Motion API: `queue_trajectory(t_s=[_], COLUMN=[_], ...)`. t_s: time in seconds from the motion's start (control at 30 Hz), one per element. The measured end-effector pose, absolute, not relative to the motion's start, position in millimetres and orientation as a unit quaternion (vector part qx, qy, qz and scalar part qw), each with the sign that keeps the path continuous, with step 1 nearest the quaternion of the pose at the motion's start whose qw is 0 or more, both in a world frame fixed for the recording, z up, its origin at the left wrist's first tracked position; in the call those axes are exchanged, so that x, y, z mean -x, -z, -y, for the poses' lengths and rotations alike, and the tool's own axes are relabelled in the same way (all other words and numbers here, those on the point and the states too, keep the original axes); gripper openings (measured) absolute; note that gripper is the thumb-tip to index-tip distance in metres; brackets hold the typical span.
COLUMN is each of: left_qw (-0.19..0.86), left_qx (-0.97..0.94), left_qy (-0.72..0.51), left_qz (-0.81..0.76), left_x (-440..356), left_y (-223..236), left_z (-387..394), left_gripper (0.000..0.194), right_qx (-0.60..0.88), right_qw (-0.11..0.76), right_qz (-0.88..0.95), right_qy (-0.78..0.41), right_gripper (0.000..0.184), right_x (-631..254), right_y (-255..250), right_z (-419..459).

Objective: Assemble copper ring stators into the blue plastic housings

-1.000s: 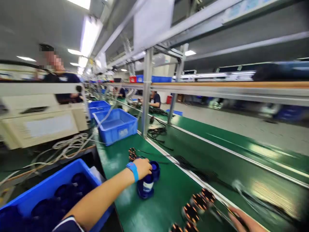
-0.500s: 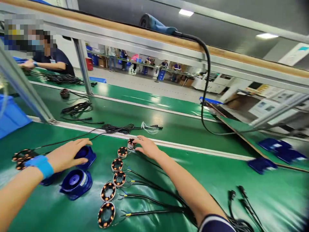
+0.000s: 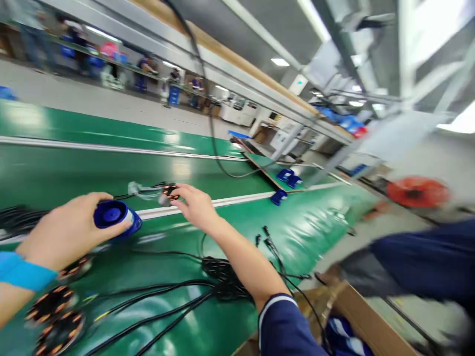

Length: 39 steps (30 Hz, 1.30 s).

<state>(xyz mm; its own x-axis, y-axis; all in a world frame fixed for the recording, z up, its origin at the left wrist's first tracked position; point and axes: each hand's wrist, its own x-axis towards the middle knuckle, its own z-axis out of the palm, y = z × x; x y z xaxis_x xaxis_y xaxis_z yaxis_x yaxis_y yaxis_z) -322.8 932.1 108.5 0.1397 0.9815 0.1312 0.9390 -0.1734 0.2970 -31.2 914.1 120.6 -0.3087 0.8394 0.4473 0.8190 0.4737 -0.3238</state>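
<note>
My left hand (image 3: 69, 225), with a blue band on its wrist, grips a dark blue round plastic housing (image 3: 113, 213) between thumb and fingers. My right hand (image 3: 196, 205) pinches a ring-shaped motor stator (image 3: 166, 194) with copper windings, held near the housing above the white rail. Clear ties (image 3: 139, 190) and dark cable lie just behind it. More stators (image 3: 61, 332) rest on the green table at lower left, partly blurred. Black cables (image 3: 152, 291) run from them to a coiled bundle (image 3: 222, 277) beneath my right forearm.
A cardboard box (image 3: 365, 316) with blue parts stands beyond the table's right edge. Blue housings (image 3: 289, 178) lie at the far right. A black cable (image 3: 212, 123) hangs from the overhead shelf. A person's leg (image 3: 404, 262) is at the right; other people are at the back.
The view has swung right. My left hand has picked up a blue housing and brought it toward my right hand. My right hand has lifted the farthest stator off the table.
</note>
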Motion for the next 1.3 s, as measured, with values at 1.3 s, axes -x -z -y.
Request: queue_trajectory(t_s=[1.3], left_qw=[0.139], left_qx=[-0.854], left_qy=[-0.098], left_qz=[-0.492], left_x=[255], left_y=[-77], left_z=[-916], left_gripper=[0.050], right_qx=[0.519], right_qw=[0.148], right_qz=[0.838], right_qy=[-0.072], right_gripper=[0.058], right_x=[42], right_y=[-43], right_z=[-896])
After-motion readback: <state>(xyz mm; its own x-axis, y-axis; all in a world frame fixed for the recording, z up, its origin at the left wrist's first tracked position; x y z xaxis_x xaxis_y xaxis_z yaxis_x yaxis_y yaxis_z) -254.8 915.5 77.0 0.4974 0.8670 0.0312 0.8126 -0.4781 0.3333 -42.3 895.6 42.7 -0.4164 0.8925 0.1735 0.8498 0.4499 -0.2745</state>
